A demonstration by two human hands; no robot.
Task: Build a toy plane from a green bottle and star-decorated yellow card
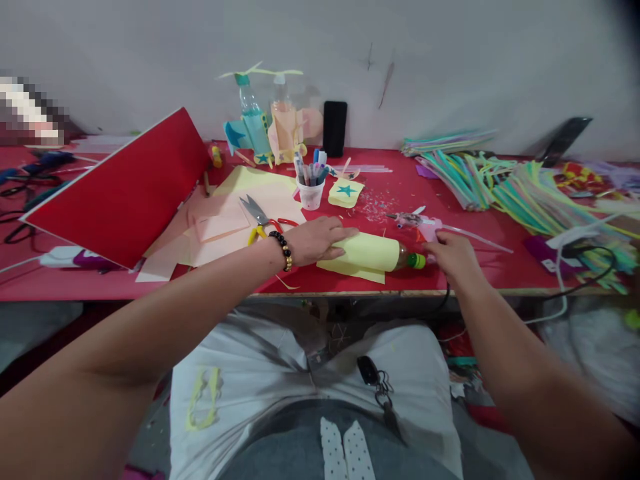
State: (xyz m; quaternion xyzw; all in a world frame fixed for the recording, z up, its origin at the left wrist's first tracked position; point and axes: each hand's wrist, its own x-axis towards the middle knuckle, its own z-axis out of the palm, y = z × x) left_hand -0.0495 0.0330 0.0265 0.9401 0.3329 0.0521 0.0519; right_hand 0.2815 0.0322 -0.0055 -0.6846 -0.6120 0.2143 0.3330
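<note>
Fingers clamped, left hand (320, 240) on one wrapped bottle (376, 252), right hand (454, 259) on one glue gun (429, 229)! Two decorated bottles (257, 133) (283, 133) behind!

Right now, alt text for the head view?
A person's left hand rests on a bottle wrapped in yellow paper, lying on a red table; the right hand holds a pink glue gun near the bottle's green cap. Scissors, a pen cup and two decorated bottles sit beyond.
</note>
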